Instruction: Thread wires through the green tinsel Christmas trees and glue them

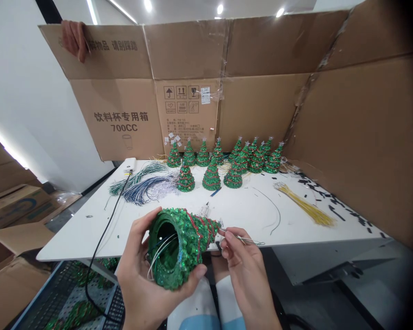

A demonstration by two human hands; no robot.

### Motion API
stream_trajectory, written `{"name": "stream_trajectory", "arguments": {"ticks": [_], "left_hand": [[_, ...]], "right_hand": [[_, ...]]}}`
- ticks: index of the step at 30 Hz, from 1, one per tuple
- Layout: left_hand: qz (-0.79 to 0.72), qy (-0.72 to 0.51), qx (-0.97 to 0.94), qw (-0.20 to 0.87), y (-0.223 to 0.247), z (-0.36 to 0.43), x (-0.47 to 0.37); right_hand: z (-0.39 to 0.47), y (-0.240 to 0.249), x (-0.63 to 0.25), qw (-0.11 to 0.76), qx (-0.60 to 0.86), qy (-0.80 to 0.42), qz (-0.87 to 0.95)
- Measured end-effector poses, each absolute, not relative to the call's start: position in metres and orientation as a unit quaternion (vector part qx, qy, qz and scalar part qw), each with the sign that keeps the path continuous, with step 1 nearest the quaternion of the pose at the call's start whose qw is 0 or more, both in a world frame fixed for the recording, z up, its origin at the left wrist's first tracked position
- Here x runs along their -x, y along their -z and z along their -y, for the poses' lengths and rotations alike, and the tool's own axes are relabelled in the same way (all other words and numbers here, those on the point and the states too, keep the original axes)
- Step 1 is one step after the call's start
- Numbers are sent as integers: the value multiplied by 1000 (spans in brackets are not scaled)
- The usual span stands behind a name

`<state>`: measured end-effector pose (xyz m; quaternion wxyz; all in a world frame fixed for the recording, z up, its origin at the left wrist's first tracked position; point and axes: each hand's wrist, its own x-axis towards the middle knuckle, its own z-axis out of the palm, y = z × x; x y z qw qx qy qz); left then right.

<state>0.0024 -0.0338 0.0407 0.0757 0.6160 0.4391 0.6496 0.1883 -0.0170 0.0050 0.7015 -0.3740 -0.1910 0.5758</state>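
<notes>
My left hand [141, 284] is wrapped around the wide base of a glittery green Christmas tree ornament [194, 233] with red garland. The tree lies tilted on its side over the front of the table, its hollow base facing me and its tip pointing right. White and dark thin wires [161, 251] show inside the hollow and loop out over its rim. At the tip, my right hand [242, 266] pinches thin wire [249, 240] between thumb and forefinger, and a greenish end trails to the right. What exactly sits between those fingertips is partly hidden.
Several finished-looking trees [211, 176] stand at the back of the white table [89, 243]. Bundles of green wires [141, 176], blue wires [141, 190] and yellow wires [308, 206] lie on it, with black bits [325, 192] at right. A blue crate [103, 298] sits below left; cardboard [261, 105] walls the back.
</notes>
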Motion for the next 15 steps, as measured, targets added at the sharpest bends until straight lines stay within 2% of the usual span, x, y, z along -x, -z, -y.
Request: {"name": "stream_trajectory", "arguments": {"ticks": [10, 15], "left_hand": [[-437, -653, -611, 94, -40, 33, 3], [-433, -655, -611, 98, -40, 33, 2]], "right_hand": [[13, 6, -206, 666, 442, -449, 400], [13, 6, -209, 659, 465, -397, 438]]}}
